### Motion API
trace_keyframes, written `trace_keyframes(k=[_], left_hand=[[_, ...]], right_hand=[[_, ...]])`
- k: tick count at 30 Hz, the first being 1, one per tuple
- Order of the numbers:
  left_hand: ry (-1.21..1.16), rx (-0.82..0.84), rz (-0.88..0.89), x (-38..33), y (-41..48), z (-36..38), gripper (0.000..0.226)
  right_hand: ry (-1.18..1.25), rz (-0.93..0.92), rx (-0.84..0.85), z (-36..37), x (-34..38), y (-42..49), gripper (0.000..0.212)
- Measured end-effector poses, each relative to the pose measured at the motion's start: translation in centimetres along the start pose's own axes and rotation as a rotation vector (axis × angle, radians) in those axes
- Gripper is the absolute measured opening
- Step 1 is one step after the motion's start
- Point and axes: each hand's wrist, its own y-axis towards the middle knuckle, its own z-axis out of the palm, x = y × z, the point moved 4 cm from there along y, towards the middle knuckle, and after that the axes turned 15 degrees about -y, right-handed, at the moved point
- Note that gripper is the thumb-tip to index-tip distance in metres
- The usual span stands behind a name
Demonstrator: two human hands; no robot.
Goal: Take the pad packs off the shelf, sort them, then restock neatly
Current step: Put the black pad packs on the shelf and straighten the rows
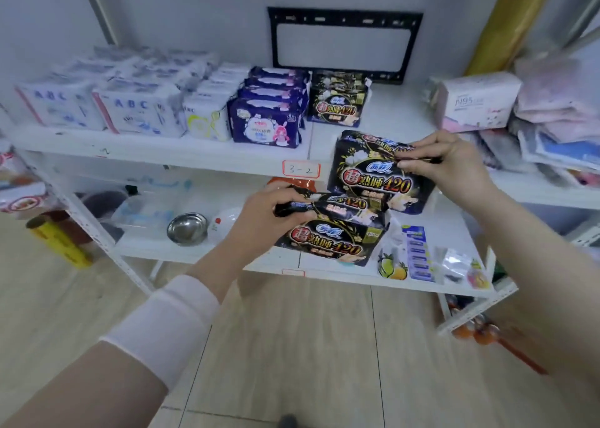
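Observation:
My right hand [451, 167] pinches the top edge of a black "420" pad pack [373, 180], held in front of the upper shelf [162, 145]. My left hand [269, 219] grips two more black "420" packs [331, 242], stacked one above the other, in front of the lower shelf. On the upper shelf stand rows of sorted packs: white ABC packs [97, 109], white-and-yellow packs [207, 115], dark blue packs with a pink rabbit [266, 125], and a row of black "420" packs [337, 102].
The shelf space right of the black row is bare white board [399, 115]. A pink N95 box [474, 106] and folded cloths [558, 109] sit at the far right. The lower shelf [438, 232] holds a steel bowl [187, 229], batteries and small items. A yellow roll [58, 242] lies at the left.

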Motion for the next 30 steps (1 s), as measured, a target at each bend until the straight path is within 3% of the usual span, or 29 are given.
trace_keyframes(k=[8, 15, 30], left_hand=[[-0.034, 0.004, 0.064, 0.0, 7.8, -0.3, 0.006], [-0.015, 0.009, 0.032, 1.4, 12.9, 0.2, 0.008], [0.05, -0.127, -0.022, 4.8, 20.6, 2.2, 0.016]], right_hand=[[-0.023, 0.045, -0.066, -1.3, -0.7, 6.3, 0.038], [-0.038, 0.057, -0.028, 0.2, -3.1, 11.0, 0.034], [0.047, -0.139, 0.121, 7.5, -6.3, 23.1, 0.034]])
